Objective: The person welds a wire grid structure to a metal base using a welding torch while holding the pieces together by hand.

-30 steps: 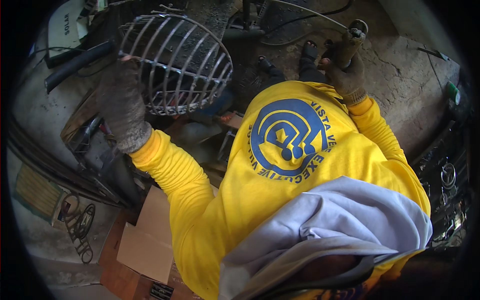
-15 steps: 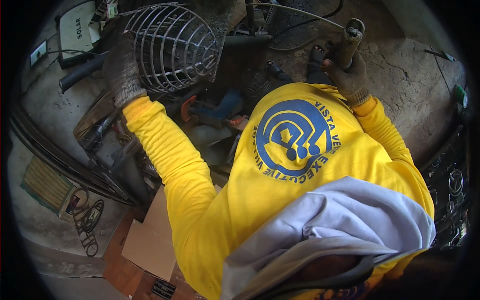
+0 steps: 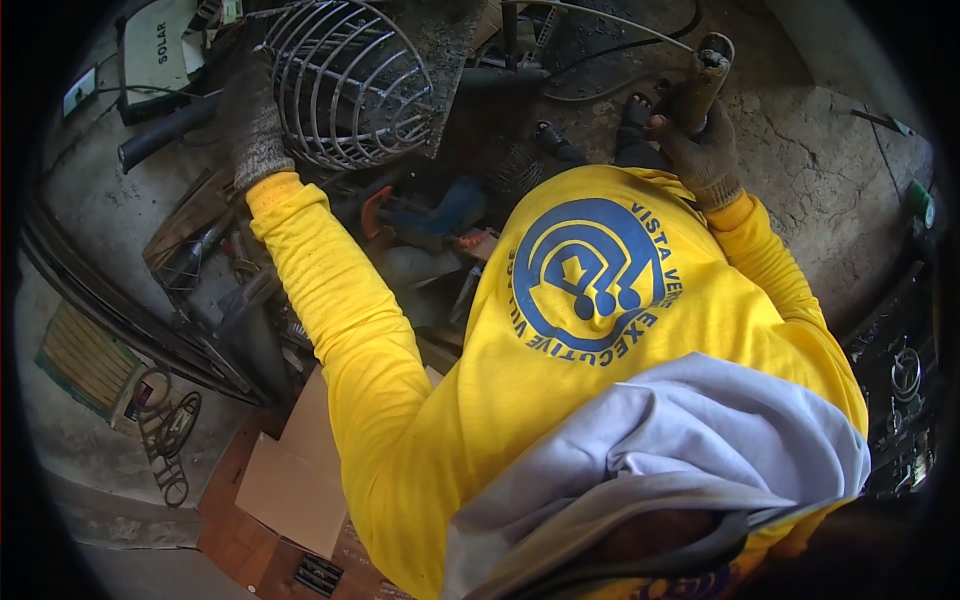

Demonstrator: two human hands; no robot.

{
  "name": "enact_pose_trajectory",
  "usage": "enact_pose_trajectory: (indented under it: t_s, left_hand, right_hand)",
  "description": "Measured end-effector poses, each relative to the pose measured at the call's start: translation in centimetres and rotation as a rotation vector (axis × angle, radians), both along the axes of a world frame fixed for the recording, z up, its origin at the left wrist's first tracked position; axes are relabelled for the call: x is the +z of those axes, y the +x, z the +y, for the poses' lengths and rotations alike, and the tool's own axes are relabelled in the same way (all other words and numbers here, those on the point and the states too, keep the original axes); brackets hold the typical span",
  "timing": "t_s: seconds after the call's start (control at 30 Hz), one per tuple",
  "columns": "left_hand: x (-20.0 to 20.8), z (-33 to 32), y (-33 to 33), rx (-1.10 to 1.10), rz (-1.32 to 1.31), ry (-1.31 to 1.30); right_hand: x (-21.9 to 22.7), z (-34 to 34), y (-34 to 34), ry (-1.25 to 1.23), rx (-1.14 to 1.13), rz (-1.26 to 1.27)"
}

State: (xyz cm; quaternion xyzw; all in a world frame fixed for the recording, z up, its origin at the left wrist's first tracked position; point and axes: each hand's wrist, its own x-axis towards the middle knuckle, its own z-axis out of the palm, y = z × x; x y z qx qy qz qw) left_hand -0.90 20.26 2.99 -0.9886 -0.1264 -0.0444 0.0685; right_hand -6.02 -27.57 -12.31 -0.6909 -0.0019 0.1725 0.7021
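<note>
My left hand (image 3: 252, 125), in a grey knitted glove, grips the left side of a rounded cage of bare metal bars (image 3: 350, 90). Shadow hides most of its fingers, though one fingertip shows by the rim. Over on the right, my gloved right hand (image 3: 700, 160) is closed round a worn, brownish cylindrical welding electrode holder (image 3: 708, 85). From the holder's top a long thin rod (image 3: 600, 22) reaches left, past the far side of the cage. The rod's far end lies apart from the cage bars.
A dark work surface (image 3: 448, 75) lies beside the cage. Below it are a blue power tool (image 3: 450, 207) and an orange-handled tool (image 3: 374, 212). A white box (image 3: 158, 60) stands far left, near a dark pipe (image 3: 165, 135). Flat cardboard (image 3: 295, 490) lies lower left. Cables cross the floor.
The view has shifted slightly, so the cage and left-side objects sit a little higher. Both hands keep their grips, and the holder and rod have barely moved.
</note>
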Motion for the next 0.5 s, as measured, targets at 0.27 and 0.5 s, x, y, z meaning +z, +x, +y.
enact_pose_trajectory:
  t_s: [0.27, 0.5]
  left_hand:
    - [1.8, -3.0, -1.2, -0.035, 0.041, -0.321]
    - [0.8, -7.0, -17.5, 0.326, -0.199, -0.320]
  right_hand:
    - [0.2, 0.1, 0.4, -0.004, 0.011, 0.020]
    - [0.1, 0.3, 1.4, -0.196, 0.062, -0.081]
